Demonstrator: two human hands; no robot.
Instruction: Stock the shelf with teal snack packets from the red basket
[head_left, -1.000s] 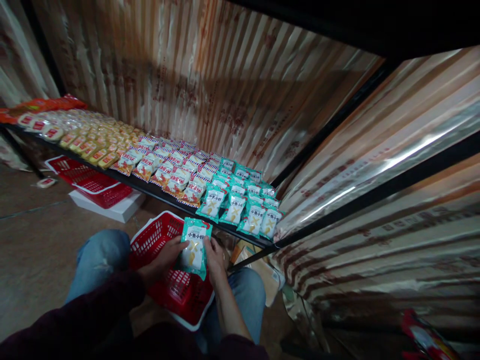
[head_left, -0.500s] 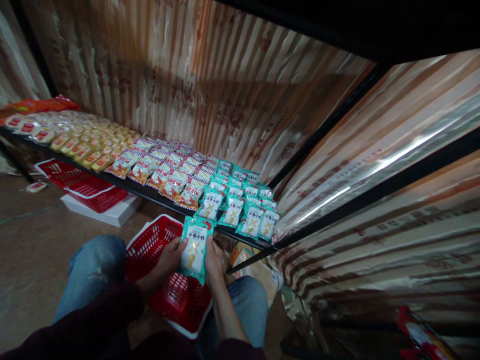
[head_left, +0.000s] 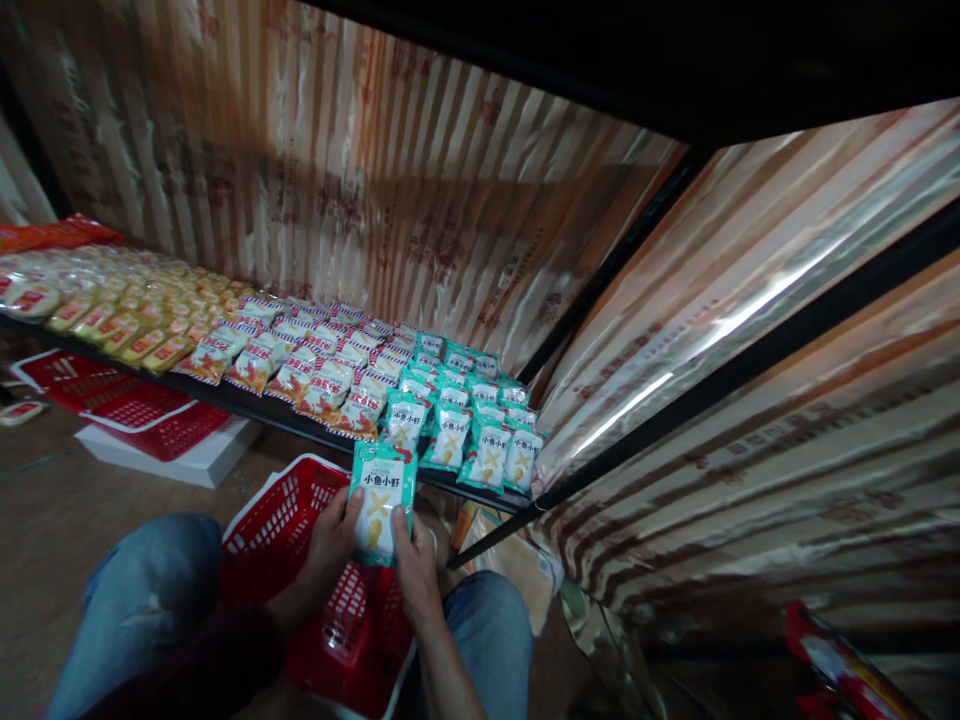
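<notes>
A teal and white snack bag is held between my two hands, its printed front turned up towards me. My left hand is closed on its left edge, thumb on the front. On the right edge my right hand grips it, thumb also on the front. Fingers behind the bag are hidden. Below my hands stands a red basket between my knees, with a clear wrapper-like thing inside. Just beyond the held bag, several matching teal bags stand in rows on the shelf's right end.
Along the black shelf lie white and orange snack bags, yellow packs and an orange bag. Under it are another red basket and a white box. A black post rises at the corner.
The view has shifted, so the shelf appears further left and lower. Both hands still hold the teal bag, now more upright, and my right thumb has come onto its front.
</notes>
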